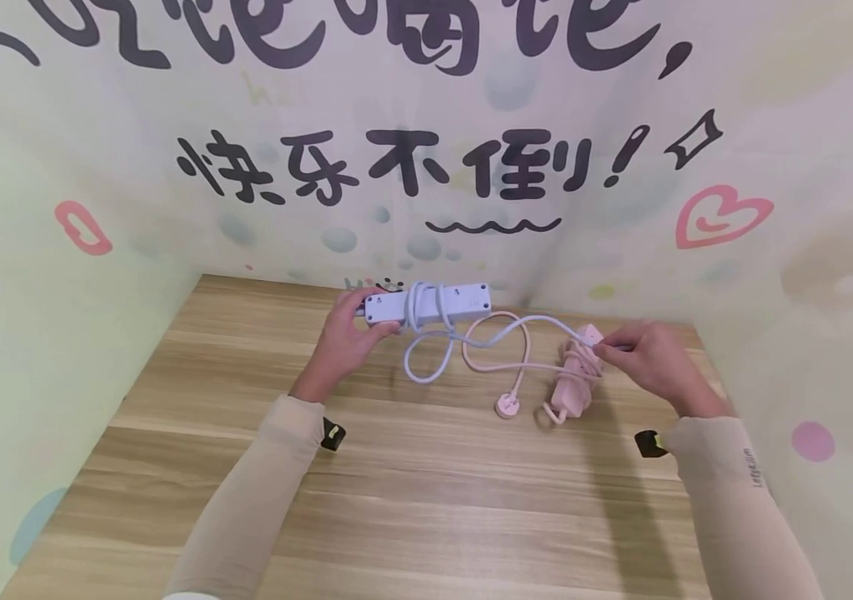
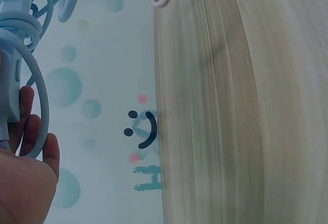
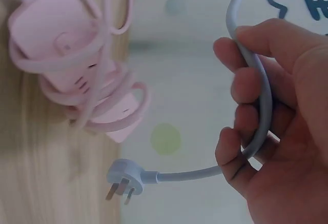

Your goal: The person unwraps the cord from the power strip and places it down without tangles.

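A pale blue power strip point(image 1: 464, 302) is held above the back of the table by my left hand point(image 1: 343, 337), which grips its left end. Loops of its cord point(image 1: 426, 379) go round the strip, and one loop hangs below. From there the cord runs right to my right hand point(image 1: 647, 358). In the right wrist view, the curled fingers point(image 3: 246, 85) of that hand hold the cord, and its three-pin plug point(image 3: 125, 177) dangles free. A pink power strip point(image 1: 570, 392), wrapped in its own cord, lies on the table just left of my right hand in the head view.
The pink strip's plug point(image 1: 507, 405) lies on the wooden table point(image 1: 426, 500), joined by a loose curve of pink cord point(image 1: 471, 362). A printed white backdrop point(image 1: 321, 242) with black writing rises behind the table and along both sides.
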Available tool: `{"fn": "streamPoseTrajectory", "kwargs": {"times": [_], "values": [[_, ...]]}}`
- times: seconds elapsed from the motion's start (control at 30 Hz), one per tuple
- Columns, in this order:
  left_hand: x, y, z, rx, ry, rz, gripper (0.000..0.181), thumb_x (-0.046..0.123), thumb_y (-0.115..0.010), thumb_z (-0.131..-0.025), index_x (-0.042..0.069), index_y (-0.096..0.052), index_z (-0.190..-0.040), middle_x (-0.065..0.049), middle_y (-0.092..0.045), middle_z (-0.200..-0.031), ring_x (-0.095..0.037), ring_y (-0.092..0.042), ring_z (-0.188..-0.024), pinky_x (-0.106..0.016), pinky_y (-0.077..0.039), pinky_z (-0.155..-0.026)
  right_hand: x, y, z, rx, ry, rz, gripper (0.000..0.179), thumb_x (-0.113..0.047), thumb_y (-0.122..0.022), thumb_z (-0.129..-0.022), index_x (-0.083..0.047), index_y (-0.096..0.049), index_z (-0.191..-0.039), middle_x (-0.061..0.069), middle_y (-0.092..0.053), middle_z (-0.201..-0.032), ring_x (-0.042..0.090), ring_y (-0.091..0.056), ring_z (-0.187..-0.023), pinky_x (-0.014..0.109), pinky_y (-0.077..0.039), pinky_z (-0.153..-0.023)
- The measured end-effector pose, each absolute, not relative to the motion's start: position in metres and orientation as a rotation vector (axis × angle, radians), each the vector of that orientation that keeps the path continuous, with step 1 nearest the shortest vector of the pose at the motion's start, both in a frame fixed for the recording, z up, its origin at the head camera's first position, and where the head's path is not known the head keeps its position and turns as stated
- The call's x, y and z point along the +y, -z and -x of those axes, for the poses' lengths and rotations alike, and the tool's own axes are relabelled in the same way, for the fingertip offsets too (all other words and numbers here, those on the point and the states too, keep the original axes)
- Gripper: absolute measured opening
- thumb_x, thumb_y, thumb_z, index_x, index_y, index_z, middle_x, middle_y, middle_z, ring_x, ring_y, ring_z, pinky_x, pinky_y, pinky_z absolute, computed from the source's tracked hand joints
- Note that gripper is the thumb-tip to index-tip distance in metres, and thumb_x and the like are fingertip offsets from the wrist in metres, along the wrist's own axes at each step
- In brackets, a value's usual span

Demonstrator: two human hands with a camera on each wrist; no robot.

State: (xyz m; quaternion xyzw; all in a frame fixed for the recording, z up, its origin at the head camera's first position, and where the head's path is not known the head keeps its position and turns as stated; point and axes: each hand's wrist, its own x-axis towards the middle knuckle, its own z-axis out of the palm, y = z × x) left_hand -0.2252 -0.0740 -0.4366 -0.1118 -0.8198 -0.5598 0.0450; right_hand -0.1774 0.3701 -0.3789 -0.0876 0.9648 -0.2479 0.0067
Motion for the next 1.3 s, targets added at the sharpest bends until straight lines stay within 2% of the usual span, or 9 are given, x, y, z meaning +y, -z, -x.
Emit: {"fn": "streamPoseTrajectory", "kwargs": {"times": [0.23, 0.4, 0.5, 0.63, 0.73, 0.93, 1.13, 1.3], "values": [[-0.073, 0.439, 0.225, -2.504, 1.714, 0.359, 0.053, 0.018, -0.082, -0.086, 0.010, -0.060, -0.134, -0.017, -0.053, -0.132, -0.031, -0.049, -0.118, -0.058, -0.045, -0.103, 0.372, 0.402, 0.183, 2.940, 0.743, 0.279, 0.024, -0.024, -0.067, -0.099, -0.003, -0.080, -0.105, 0.012, -0.077, -0.091, 0.015, -0.053, -0.072, 0.027, -0.042, -0.062], [-0.072, 0.439, 0.225, -2.507, 1.711, 0.367, 0.053, 0.018, -0.082, -0.086, 0.010, -0.060, -0.133, -0.017, -0.053, -0.131, -0.032, -0.050, -0.117, -0.058, -0.045, -0.103, 0.370, 0.415, 0.186, 2.988, 0.736, 0.414, 0.017, -0.015, -0.069, -0.097, -0.004, -0.080, -0.100, 0.011, -0.076, -0.083, 0.011, -0.053, -0.067, 0.025, -0.043, -0.061], [-0.072, 0.440, 0.226, -2.507, 1.705, 0.373, 0.053, 0.018, -0.082, -0.086, 0.009, -0.060, -0.133, -0.017, -0.053, -0.131, -0.032, -0.050, -0.117, -0.058, -0.045, -0.102, 0.366, 0.423, 0.187, 2.999, 0.721, 0.467, 0.012, -0.010, -0.071, -0.094, -0.004, -0.080, -0.098, 0.009, -0.077, -0.082, 0.012, -0.057, -0.069, 0.026, -0.047, -0.064], [-0.071, 0.441, 0.226, -2.510, 1.699, 0.383, 0.053, 0.018, -0.082, -0.085, 0.010, -0.060, -0.133, -0.016, -0.054, -0.129, -0.031, -0.049, -0.116, -0.057, -0.046, -0.100, 0.360, 0.431, 0.186, 3.053, 0.652, 0.529, 0.011, -0.008, -0.075, -0.090, -0.004, -0.081, -0.099, 0.010, -0.079, -0.087, 0.020, -0.066, -0.077, 0.038, -0.050, -0.075], [-0.070, 0.440, 0.225, -2.524, 1.684, 0.380, 0.053, 0.019, -0.082, -0.086, 0.011, -0.060, -0.133, -0.016, -0.054, -0.128, -0.030, -0.049, -0.115, -0.053, -0.047, -0.098, 0.356, 0.434, 0.186, 3.102, 0.593, 0.602, 0.012, -0.006, -0.078, -0.086, -0.003, -0.081, -0.098, 0.012, -0.079, -0.089, 0.025, -0.068, -0.080, 0.046, -0.050, -0.079], [-0.071, 0.440, 0.225, -2.548, 1.666, 0.364, 0.053, 0.021, -0.081, -0.087, 0.013, -0.060, -0.135, -0.015, -0.054, -0.129, -0.029, -0.050, -0.116, -0.051, -0.046, -0.098, 0.352, 0.433, 0.185, 3.105, 0.603, 0.613, 0.011, -0.004, -0.080, -0.083, -0.001, -0.080, -0.094, 0.013, -0.078, -0.087, 0.025, -0.068, -0.079, 0.047, -0.053, -0.077], [-0.071, 0.441, 0.226, -2.543, 1.674, 0.371, 0.054, 0.020, -0.082, -0.086, 0.011, -0.060, -0.134, -0.016, -0.055, -0.128, -0.031, -0.049, -0.117, -0.056, -0.046, -0.100, 0.338, 0.426, 0.184, 3.187, 0.723, 0.576, 0.008, -0.005, -0.076, -0.088, -0.001, -0.079, -0.095, 0.012, -0.076, -0.091, 0.028, -0.066, -0.085, 0.044, -0.051, -0.078], [-0.071, 0.441, 0.225, -2.547, 1.661, 0.373, 0.055, 0.018, -0.082, -0.086, 0.010, -0.059, -0.135, -0.017, -0.055, -0.127, -0.030, -0.048, -0.116, -0.055, -0.045, -0.099, 0.314, 0.415, 0.183, 3.293, 0.855, 0.665, 0.017, -0.013, -0.076, -0.091, -0.002, -0.076, -0.105, 0.013, -0.075, -0.100, 0.030, -0.063, -0.092, 0.045, -0.048, -0.082]]}}
